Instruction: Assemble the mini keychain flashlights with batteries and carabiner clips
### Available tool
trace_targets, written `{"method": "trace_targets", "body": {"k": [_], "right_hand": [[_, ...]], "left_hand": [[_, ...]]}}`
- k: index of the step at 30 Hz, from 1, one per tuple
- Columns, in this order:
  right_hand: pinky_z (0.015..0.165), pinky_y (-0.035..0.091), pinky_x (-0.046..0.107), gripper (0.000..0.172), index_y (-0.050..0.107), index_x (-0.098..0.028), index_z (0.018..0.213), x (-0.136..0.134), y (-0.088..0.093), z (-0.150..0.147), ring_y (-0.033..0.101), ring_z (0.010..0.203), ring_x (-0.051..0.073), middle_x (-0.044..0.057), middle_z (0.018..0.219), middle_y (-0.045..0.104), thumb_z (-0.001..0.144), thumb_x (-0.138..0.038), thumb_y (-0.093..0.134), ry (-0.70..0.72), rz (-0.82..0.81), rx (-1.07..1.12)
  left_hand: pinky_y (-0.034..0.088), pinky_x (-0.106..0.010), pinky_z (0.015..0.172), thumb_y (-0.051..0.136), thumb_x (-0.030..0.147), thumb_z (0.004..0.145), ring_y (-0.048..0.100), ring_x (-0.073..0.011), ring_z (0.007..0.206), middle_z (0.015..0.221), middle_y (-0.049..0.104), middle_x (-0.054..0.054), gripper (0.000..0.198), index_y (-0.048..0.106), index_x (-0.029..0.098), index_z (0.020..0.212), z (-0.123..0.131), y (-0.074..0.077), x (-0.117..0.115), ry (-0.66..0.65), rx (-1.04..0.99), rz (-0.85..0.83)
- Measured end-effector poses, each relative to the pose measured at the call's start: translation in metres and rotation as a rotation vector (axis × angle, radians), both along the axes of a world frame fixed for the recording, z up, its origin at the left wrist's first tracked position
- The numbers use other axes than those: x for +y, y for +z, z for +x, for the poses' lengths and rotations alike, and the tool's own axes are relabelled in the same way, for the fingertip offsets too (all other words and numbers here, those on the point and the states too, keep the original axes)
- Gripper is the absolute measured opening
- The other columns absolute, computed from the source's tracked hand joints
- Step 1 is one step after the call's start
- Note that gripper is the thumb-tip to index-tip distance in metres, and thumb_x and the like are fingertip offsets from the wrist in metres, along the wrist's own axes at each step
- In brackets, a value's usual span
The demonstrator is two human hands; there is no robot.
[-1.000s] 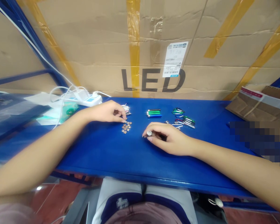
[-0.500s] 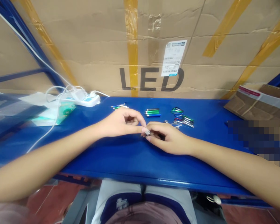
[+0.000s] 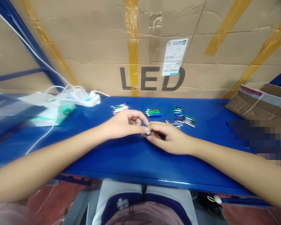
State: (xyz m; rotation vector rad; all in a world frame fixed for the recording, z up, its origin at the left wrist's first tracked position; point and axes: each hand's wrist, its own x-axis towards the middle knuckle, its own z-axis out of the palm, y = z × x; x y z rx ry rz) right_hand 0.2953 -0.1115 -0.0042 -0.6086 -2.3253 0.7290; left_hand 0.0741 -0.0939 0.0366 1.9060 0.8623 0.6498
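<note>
Between my two hands, over the blue table, is a small round silvery piece (image 3: pixel 148 132); its exact kind is too small to tell. My left hand (image 3: pixel 128 124) pinches at it with thumb and forefinger from the left. From the right, my right hand (image 3: pixel 167 137) grips it with curled fingertips, its thumb underneath. Behind my hands lie green and blue metal tubes (image 3: pixel 154 112) side by side. Slim pen-like pieces (image 3: pixel 120 107) rest just beyond my left hand. Coloured carabiner clips (image 3: pixel 178 110) and slim silvery pieces (image 3: pixel 188 121) lie past my right hand.
A white power strip (image 3: pixel 86 100) with cables sits at the back left, by a white and green plastic packet (image 3: pixel 65 109). A large cardboard box (image 3: pixel 96 47) walls the back. An opened carton (image 3: pixel 250 100) stands at the right. The blue table's (image 3: pixel 154 168) front edge lies near my lap.
My left hand has shifted very slightly to the right, its thumb now covering more of the silvery piece. My right hand stays almost in place.
</note>
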Motion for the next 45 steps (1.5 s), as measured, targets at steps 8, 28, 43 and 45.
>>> {"method": "trace_targets", "body": {"k": [8, 28, 43, 45], "right_hand": [[0.058, 0.042, 0.022, 0.008, 0.063, -0.016, 0.097, 0.0, -0.001, 0.001, 0.047, 0.06, 0.009, -0.002, 0.075, 0.055, 0.097, -0.02, 0.056, 0.006, -0.006, 0.031], [0.065, 0.048, 0.027, 0.019, 0.067, -0.015, 0.108, -0.005, 0.005, 0.002, 0.055, 0.069, 0.013, 0.004, 0.089, 0.066, 0.099, -0.027, 0.056, -0.049, -0.161, -0.027], [0.065, 0.048, 0.026, 0.02, 0.068, -0.015, 0.108, -0.004, 0.005, 0.002, 0.055, 0.07, 0.013, 0.004, 0.089, 0.067, 0.099, -0.027, 0.055, -0.056, -0.159, -0.034], [0.065, 0.048, 0.026, 0.019, 0.068, -0.015, 0.108, -0.004, 0.005, 0.002, 0.055, 0.069, 0.013, 0.004, 0.089, 0.067, 0.098, -0.027, 0.055, -0.055, -0.162, -0.032]], "left_hand": [[0.038, -0.02, 0.055, 0.081, 0.031, 0.079, 0.049, -0.0084, 0.063, 0.074, 0.058, 0.002, 0.03, 0.07, 0.016, 0.103, 0.0, -0.005, -0.001, -0.093, -0.032, 0.2], [0.046, -0.026, 0.072, 0.072, 0.028, 0.082, 0.063, -0.0163, 0.081, 0.093, 0.072, -0.005, 0.017, 0.078, 0.018, 0.095, -0.053, 0.004, 0.051, -0.086, 0.575, 0.609], [0.04, -0.022, 0.055, 0.077, 0.041, 0.081, 0.054, -0.0102, 0.054, 0.064, 0.068, 0.001, 0.024, 0.08, 0.018, 0.09, -0.045, -0.002, 0.05, 0.05, 0.445, 0.232], [0.044, -0.022, 0.058, 0.078, 0.044, 0.08, 0.058, -0.0111, 0.059, 0.07, 0.072, -0.001, 0.029, 0.08, 0.018, 0.092, -0.041, 0.0, 0.045, 0.038, 0.35, 0.186]]}}
